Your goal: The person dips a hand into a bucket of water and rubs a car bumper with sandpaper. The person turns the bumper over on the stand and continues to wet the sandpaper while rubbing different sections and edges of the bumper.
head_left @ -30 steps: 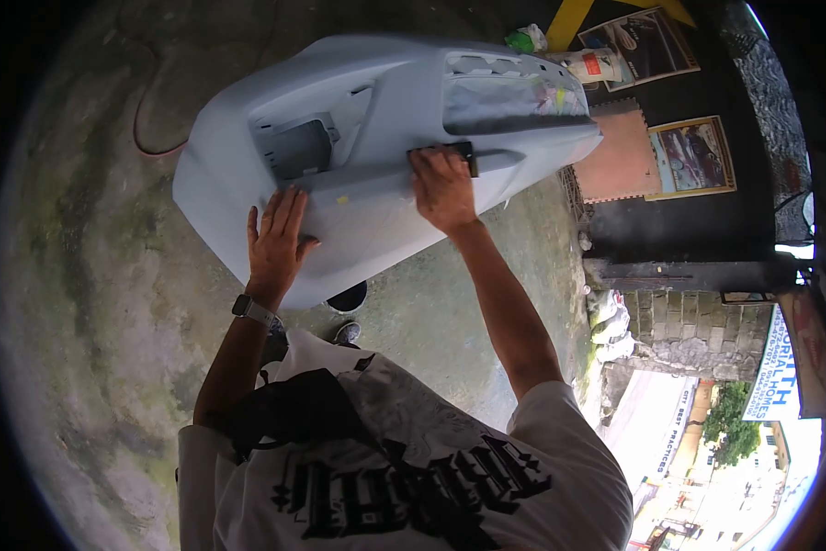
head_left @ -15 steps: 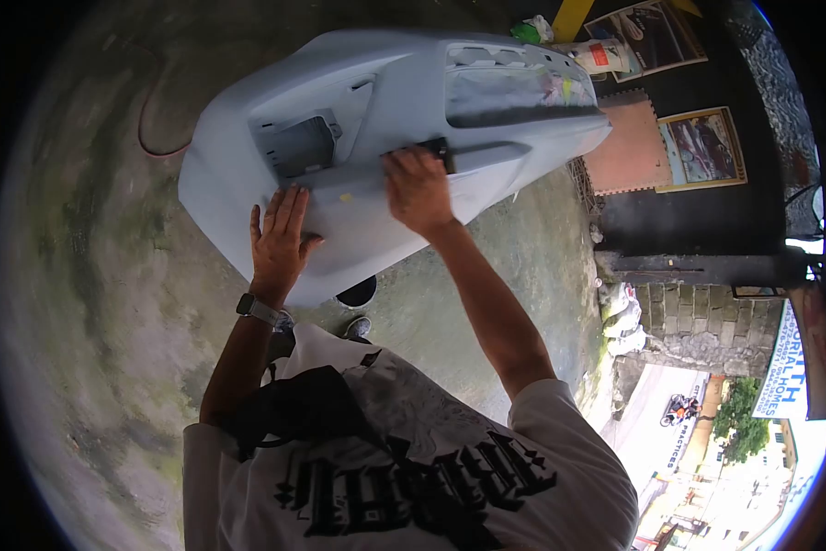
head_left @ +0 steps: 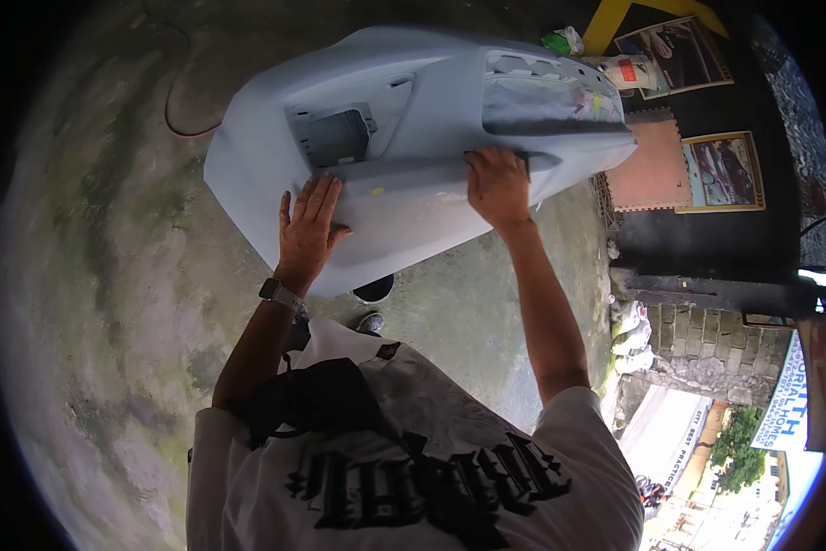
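A car bumper point(head_left: 441, 110) in matte grey primer spans the upper middle of the view, with a square recess on its left and a long opening on its right. My left hand point(head_left: 310, 219) lies flat on its near side below the recess, fingers spread. Farther right, my right hand point(head_left: 497, 186) is closed over a dark sanding block point(head_left: 522, 163) against the raised ridge under the long opening. Most of the block is hidden beneath the fingers. Left of the right hand, a small yellow spot point(head_left: 377, 192) shows on the primer.
Under the bumper's near edge is a black round container point(head_left: 374, 289). A thin hose point(head_left: 168, 106) curves over the stained concrete floor point(head_left: 110, 275). To the right are a pink foam mat point(head_left: 647, 165), framed pictures point(head_left: 725, 170) and white sacks point(head_left: 631, 338).
My right hand has slid right along the ridge with the sanding block. My left hand keeps its place on the bumper. The whole view has shifted somewhat.
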